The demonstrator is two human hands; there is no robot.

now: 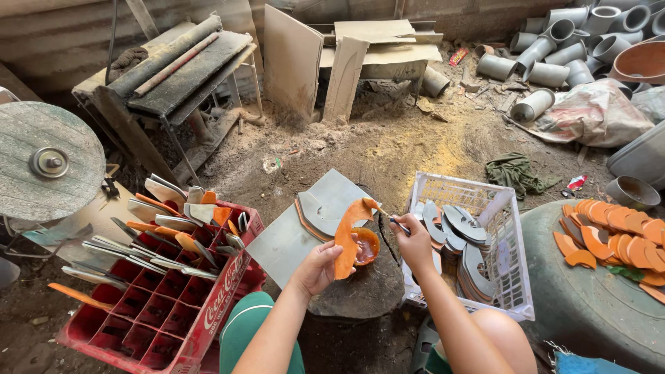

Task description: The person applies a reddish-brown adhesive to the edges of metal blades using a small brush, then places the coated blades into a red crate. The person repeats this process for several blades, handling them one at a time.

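Observation:
My left hand holds a curved, crescent-shaped flat piece that is coated orange, upright over a dark stone block. My right hand grips a small brush whose tip touches the upper end of the piece. Just behind the piece, a small bowl of orange paint sits on the stone block. Two grey curved pieces lie on a grey slab beyond my left hand.
A red bottle crate at left holds several grey and orange pieces standing in its slots. A white plastic basket at right holds grey curved pieces. Orange pieces lie on a round dark surface at far right. Grey pipes are piled at the back.

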